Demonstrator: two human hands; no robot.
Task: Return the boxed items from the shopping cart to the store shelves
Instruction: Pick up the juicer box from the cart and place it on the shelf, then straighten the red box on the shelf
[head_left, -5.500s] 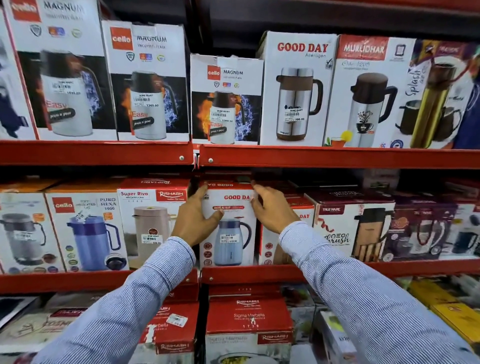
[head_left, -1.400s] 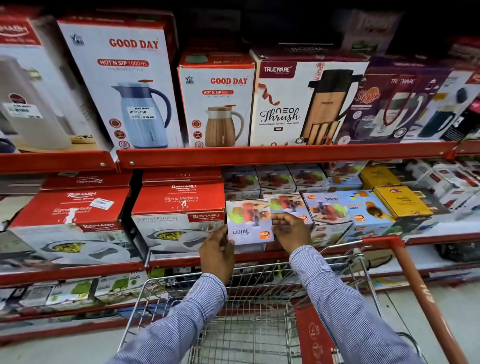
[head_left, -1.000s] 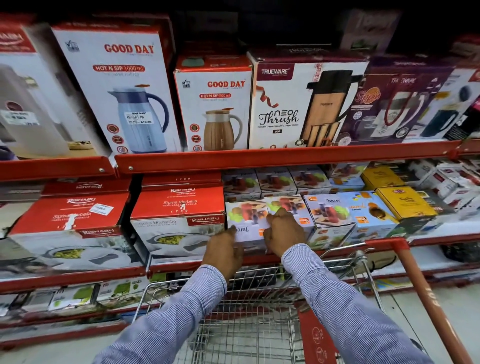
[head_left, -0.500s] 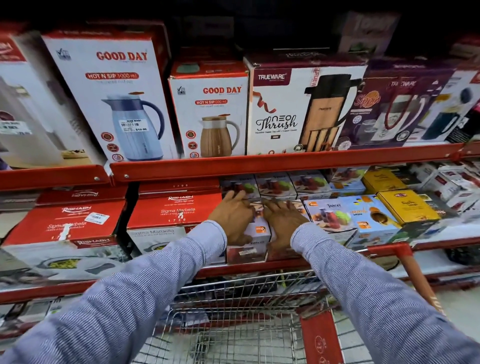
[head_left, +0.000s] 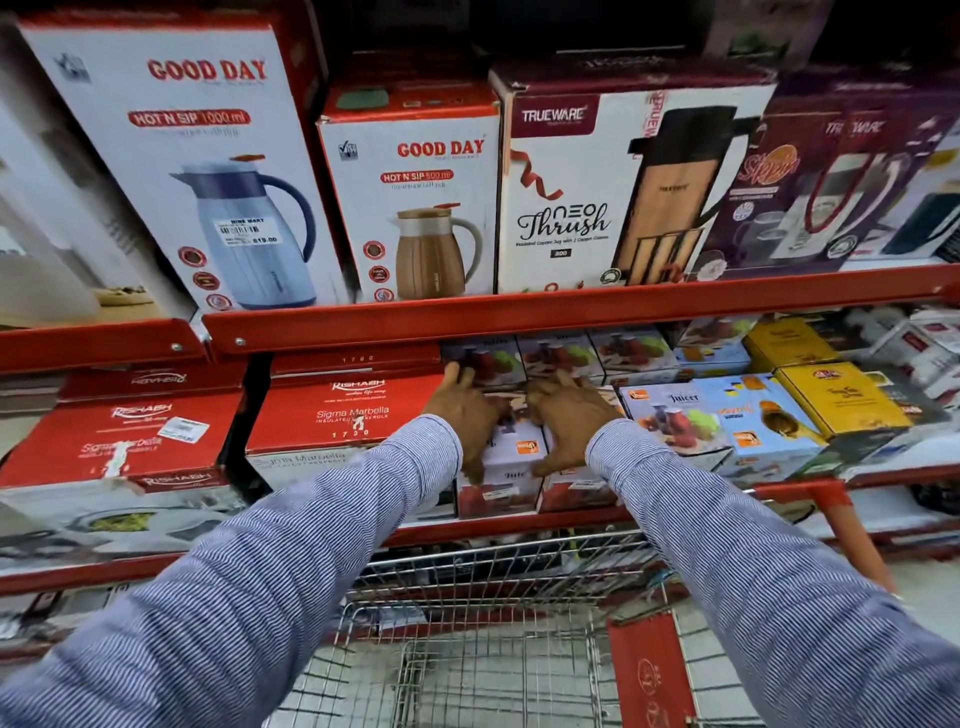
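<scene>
A small white juicer box (head_left: 511, 457) with an orange logo sits at the front of the lower red shelf (head_left: 431, 532), between red casserole boxes and more juicer boxes. My left hand (head_left: 467, 413) lies over its top left with the thumb down the front face. My right hand (head_left: 566, 418) covers its top right edge, thumb against the front. Both hands press on the box. Below my arms stands the wire shopping cart (head_left: 467, 623); the part of its basket I can see holds nothing.
Red Rishabh casserole boxes (head_left: 343, 421) stand left of the hands. Blue juicer boxes (head_left: 727, 415) and yellow boxes (head_left: 841, 400) lie to the right. Tall flask boxes (head_left: 431, 197) fill the shelf above. The cart's red handle (head_left: 852, 535) rises at the right.
The juicer box went from in front of the shelf onto it. My hands have pushed it in and now rest on its top; my view has moved closer.
</scene>
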